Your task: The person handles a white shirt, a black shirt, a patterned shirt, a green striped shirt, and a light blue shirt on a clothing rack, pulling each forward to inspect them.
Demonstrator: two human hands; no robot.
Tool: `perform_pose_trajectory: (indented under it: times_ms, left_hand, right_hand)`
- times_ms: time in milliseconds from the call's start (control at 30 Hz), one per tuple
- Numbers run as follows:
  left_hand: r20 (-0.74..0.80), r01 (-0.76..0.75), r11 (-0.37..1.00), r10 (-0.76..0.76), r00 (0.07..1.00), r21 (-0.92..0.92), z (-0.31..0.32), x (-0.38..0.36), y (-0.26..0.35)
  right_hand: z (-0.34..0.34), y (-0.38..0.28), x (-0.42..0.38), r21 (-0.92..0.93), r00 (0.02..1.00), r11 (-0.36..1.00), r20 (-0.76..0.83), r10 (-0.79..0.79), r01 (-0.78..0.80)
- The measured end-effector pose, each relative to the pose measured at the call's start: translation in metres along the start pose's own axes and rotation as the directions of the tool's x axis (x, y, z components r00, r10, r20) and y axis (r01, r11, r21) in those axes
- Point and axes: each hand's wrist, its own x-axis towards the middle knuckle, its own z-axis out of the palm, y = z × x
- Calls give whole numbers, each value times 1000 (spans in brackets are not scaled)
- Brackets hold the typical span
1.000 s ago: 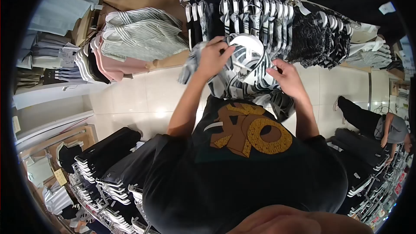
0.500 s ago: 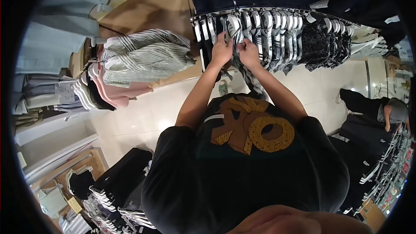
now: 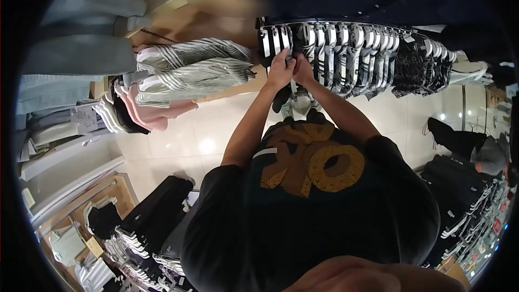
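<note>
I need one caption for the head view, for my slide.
Left hand and right hand, close together at a row of hanging clothes.

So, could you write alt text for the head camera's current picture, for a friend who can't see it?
A person's left hand and right hand are close together at a rail of black-and-white patterned clothes. Their dark T-shirt, with a brown-and-gold print, fills the lower middle; striped garments are to the left.
</note>
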Motion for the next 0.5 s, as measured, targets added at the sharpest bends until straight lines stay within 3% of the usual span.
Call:
perform_pose_trajectory:
  times_ms: [33, 67, 167, 233, 300, 400, 467, 500]
  left_hand:
    - [66, -1, 1000, 1, 998, 1, -7, -5, 9]
    - [78, -22, 999, 24, 997, -24, -10, -9, 12]
    - [10, 4, 1000, -4, 1000, -10, -18, -19, 13]
    - [0, 87, 996, -87, 996, -4, -30, -34, 22]
    - [-48, 123, 989, -128, 991, -84, -30, -39, 14]
    - [-126, 5, 1000, -3, 992, 11, -20, -51, 5]
    - [-132, -62, 997, 67, 989, 39, -13, -56, 4]
    - [-141, -104, 994, 109, 984, 41, -10, -57, 13]
  right_hand:
    - [18, 18, 10, -47, 989, 998, 140, 54, -47]
    - [32, 34, 19, -42, 987, 998, 150, 47, -42]
    - [38, 34, 30, 132, 994, 990, 88, -59, 47]
    - [1, -6, 0, 136, 992, 990, -112, 60, -44]
    - [-15, -6, -28, 195, 980, 980, -184, 79, -42]
    - [-65, -5, -65, 247, 963, 958, -185, 194, -145]
    - [-103, 10, -88, 217, 976, 953, 9, 216, -213]
    - [-130, 10, -95, 76, 984, 981, 4, 180, -180]
